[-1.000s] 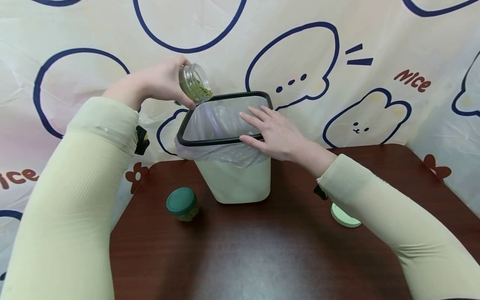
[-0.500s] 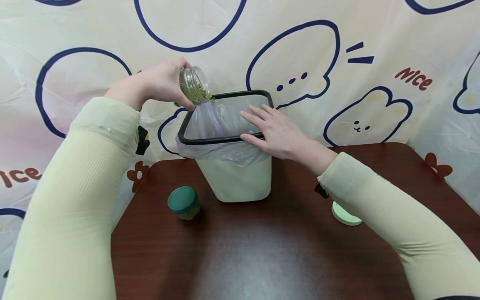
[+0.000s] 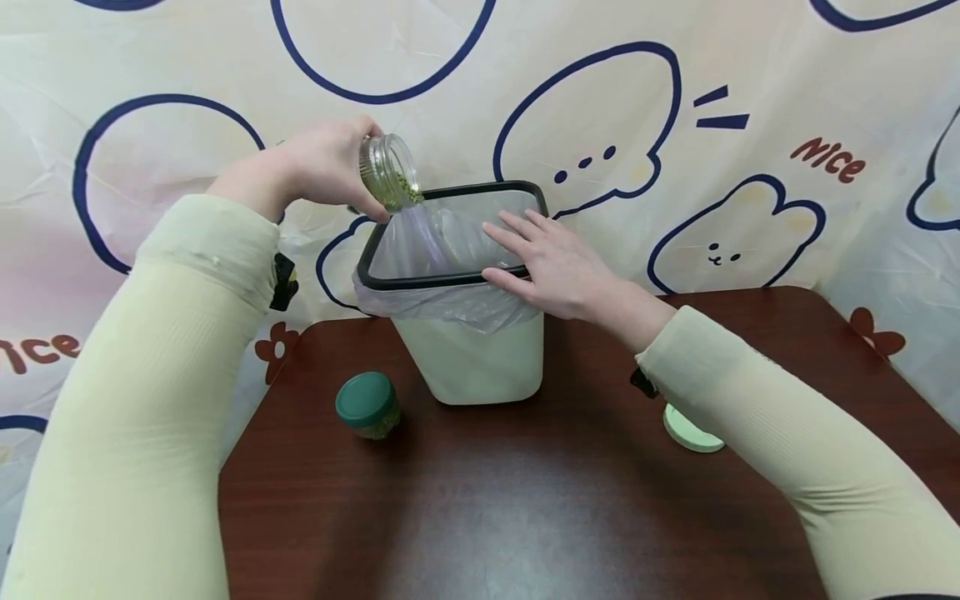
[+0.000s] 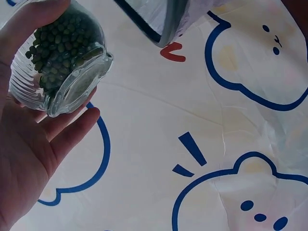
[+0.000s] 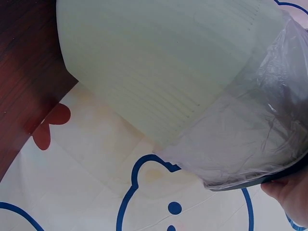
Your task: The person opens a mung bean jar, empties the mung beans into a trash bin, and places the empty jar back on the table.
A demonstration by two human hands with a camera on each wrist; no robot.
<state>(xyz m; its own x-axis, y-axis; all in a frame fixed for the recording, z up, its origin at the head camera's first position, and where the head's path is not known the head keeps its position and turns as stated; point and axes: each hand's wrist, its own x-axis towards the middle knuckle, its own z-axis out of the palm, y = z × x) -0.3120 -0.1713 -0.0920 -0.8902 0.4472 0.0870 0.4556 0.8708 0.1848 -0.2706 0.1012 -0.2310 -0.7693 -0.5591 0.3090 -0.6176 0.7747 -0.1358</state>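
Observation:
A clear ribbed glass jar (image 3: 377, 167) is tilted with its mouth toward the bin, and my left hand (image 3: 318, 165) grips it round the side. Small green beans, like mung beans (image 4: 65, 45), lie inside toward its mouth. Below and to the right stands a pale green trash bin (image 3: 487, 367) with a black rim (image 3: 427, 283) and a thin plastic bag (image 3: 450, 304) folded over its edge. My right hand (image 3: 558, 267) rests on the bin's right rim, fingers spread and straight. The bottom of the bag is hidden from view.
A small jar with a dark green lid (image 3: 366, 402) stands on the brown table (image 3: 480, 500), left of the bin's base. To the right, a light green lid (image 3: 692, 432) lies partly behind my right sleeve. A printed sheet (image 3: 600, 108) hangs behind the table.
The jar dips very slightly lower in my left hand, and the beans at its mouth have shifted. My right hand stays on the bin's rim.

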